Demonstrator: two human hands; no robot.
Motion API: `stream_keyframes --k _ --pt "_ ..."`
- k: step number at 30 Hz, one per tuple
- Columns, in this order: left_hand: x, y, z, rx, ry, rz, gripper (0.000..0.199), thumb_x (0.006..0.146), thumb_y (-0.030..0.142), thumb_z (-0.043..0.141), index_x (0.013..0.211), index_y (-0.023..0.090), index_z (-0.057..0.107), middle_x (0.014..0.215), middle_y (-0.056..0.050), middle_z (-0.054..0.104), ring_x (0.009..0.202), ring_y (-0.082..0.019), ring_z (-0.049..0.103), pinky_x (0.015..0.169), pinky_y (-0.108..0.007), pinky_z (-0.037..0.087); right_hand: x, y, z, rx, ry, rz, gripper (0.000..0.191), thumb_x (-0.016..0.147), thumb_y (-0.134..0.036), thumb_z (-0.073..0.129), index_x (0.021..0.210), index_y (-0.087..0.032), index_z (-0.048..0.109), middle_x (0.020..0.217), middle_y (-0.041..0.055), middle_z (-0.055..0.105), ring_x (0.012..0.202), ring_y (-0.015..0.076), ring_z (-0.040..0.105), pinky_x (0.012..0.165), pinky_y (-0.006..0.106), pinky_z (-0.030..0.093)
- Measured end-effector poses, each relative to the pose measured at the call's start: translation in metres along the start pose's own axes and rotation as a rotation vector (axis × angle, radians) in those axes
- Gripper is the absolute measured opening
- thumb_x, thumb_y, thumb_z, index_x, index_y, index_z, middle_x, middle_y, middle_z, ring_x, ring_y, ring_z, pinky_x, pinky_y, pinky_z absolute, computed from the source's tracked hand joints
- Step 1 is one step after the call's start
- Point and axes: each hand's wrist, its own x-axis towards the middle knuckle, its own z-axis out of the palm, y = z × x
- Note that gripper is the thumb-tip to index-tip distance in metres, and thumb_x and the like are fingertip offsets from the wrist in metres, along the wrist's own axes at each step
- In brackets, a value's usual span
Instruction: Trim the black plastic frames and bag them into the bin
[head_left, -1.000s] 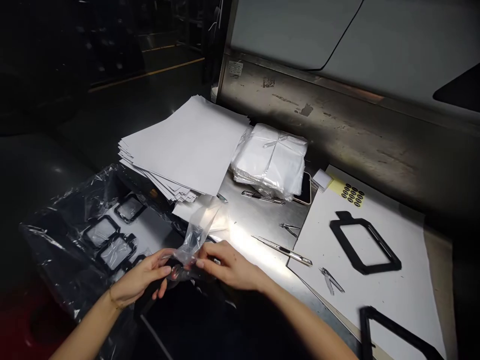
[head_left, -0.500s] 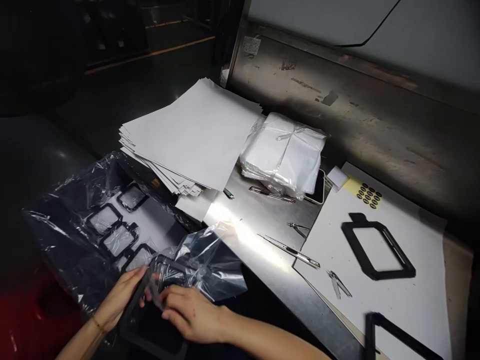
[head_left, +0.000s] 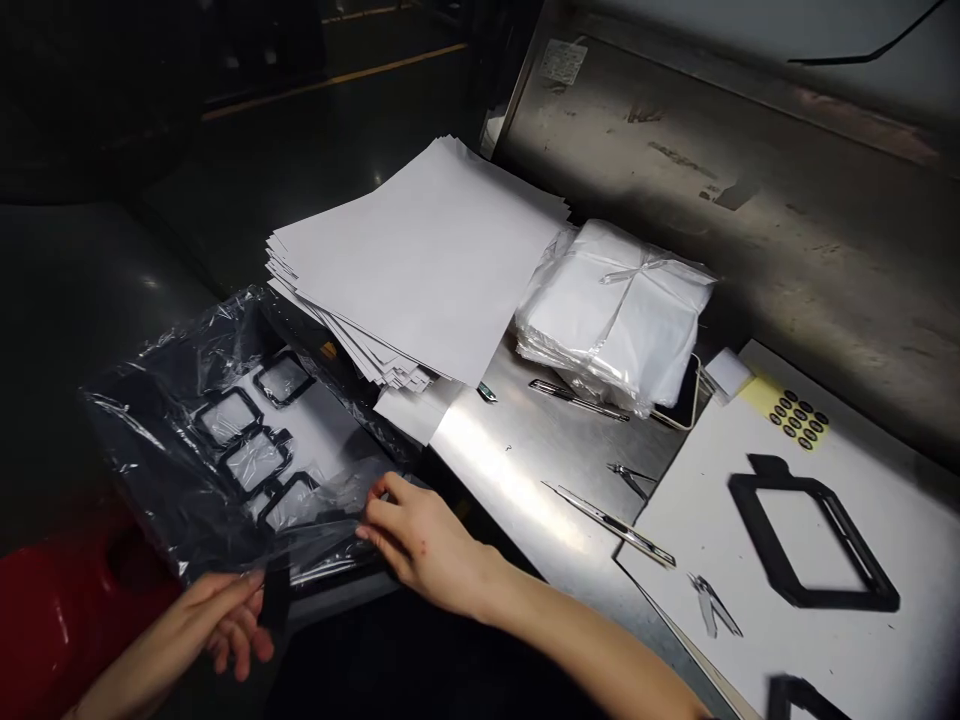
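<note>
My left hand (head_left: pixel 229 620), low at the left, has its fingers curled around the edge of a black frame (head_left: pixel 276 598); most of that frame is hidden. My right hand (head_left: pixel 420 545) pinches the near-right edge of a clear plastic liner (head_left: pixel 330 535), fingertips together. The liner spreads over a dark box or bin (head_left: pixel 161 440) in front of me. Inside, several small black frames (head_left: pixel 259 460) lie on a white sheet (head_left: pixel 326 415), partly under the film.
A stack of white paper (head_left: pixel 420 250) overhangs the box's far side. Tied clear bags (head_left: pixel 619 295) sit on the metal table (head_left: pixel 480 450) beside a phone (head_left: pixel 684 400). Craft knives (head_left: pixel 611 522), nippers (head_left: pixel 712 605), stickers (head_left: pixel 799 418) and a larger black frame (head_left: pixel 757 530) lie rightward. A red object (head_left: pixel 45 620) stands left.
My left hand has moved down with the black frame, which no longer stands upright between my hands. The right hand has risen and shifted right, gripping the liner's edge. The view has turned left.
</note>
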Motion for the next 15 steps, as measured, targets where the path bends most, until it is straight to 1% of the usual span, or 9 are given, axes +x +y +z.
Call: stream_keyframes --k 2,4,6,8,11,13,15 --pt "-0.003 0.008 -0.002 0.039 -0.025 0.031 0.032 0.074 0.045 0.047 0.062 0.017 0.057 0.051 -0.008 0.068 0.046 -0.019 0.059 0.047 -0.026 0.039 0.007 -0.002 -0.008 -0.125 0.012 0.009 0.014 0.082 -0.022 0.040 0.073 -0.017 0.050 0.084 0.0048 0.048 0.059 0.0097 0.043 0.053 0.021 0.035" --pt "-0.002 0.011 -0.004 0.037 -0.026 0.056 0.032 0.074 0.043 0.049 0.057 0.017 0.058 0.048 -0.006 0.066 0.045 -0.017 0.056 0.045 -0.025 0.037 0.011 -0.002 -0.010 -0.204 0.011 0.036 0.008 0.077 -0.016 0.043 0.072 -0.017 0.049 0.079 0.0034 0.046 0.056 0.0094 0.040 0.050 0.020 0.032" --pt "0.002 0.008 -0.004 0.007 0.010 0.073 0.031 0.075 0.041 0.049 0.056 0.018 0.059 0.046 -0.003 0.064 0.044 -0.015 0.054 0.046 -0.024 0.037 0.013 -0.001 -0.010 -0.234 0.020 0.038 0.007 0.073 -0.012 0.045 0.071 -0.018 0.048 0.077 0.0028 0.045 0.057 0.0096 0.039 0.050 0.020 0.031" --pt "0.007 0.002 -0.003 -0.023 0.036 0.079 0.028 0.076 0.037 0.048 0.056 0.019 0.059 0.043 -0.001 0.062 0.043 -0.015 0.053 0.046 -0.024 0.037 0.016 -0.002 -0.008 -0.239 0.060 0.026 0.007 0.074 -0.012 0.043 0.071 -0.018 0.047 0.076 0.0027 0.043 0.057 0.0100 0.038 0.050 0.021 0.030" --pt "0.009 -0.003 0.004 -0.055 0.005 0.085 0.026 0.076 0.032 0.048 0.058 0.018 0.060 0.044 -0.002 0.062 0.044 -0.016 0.054 0.045 -0.025 0.037 0.020 -0.004 -0.005 -0.143 0.129 -0.012 0.015 0.081 -0.019 0.037 0.068 -0.017 0.044 0.069 0.0015 0.042 0.055 0.0098 0.037 0.049 0.021 0.031" --pt "0.006 0.001 0.007 -0.081 -0.029 0.084 0.028 0.076 0.035 0.047 0.057 0.019 0.060 0.044 -0.002 0.061 0.044 -0.016 0.053 0.046 -0.025 0.037 0.023 -0.003 -0.005 -0.042 0.170 -0.031 0.022 0.085 -0.023 0.033 0.066 -0.017 0.042 0.067 0.0011 0.041 0.055 0.0097 0.038 0.050 0.021 0.032" --pt "-0.001 0.005 0.006 -0.122 -0.034 0.085 0.029 0.073 0.038 0.050 0.053 0.021 0.060 0.043 0.000 0.059 0.043 -0.015 0.050 0.046 -0.024 0.038 0.025 -0.003 -0.009 0.019 0.187 -0.022 0.022 0.086 -0.023 0.032 0.067 -0.017 0.042 0.067 0.0014 0.042 0.056 0.0100 0.040 0.051 0.021 0.033"
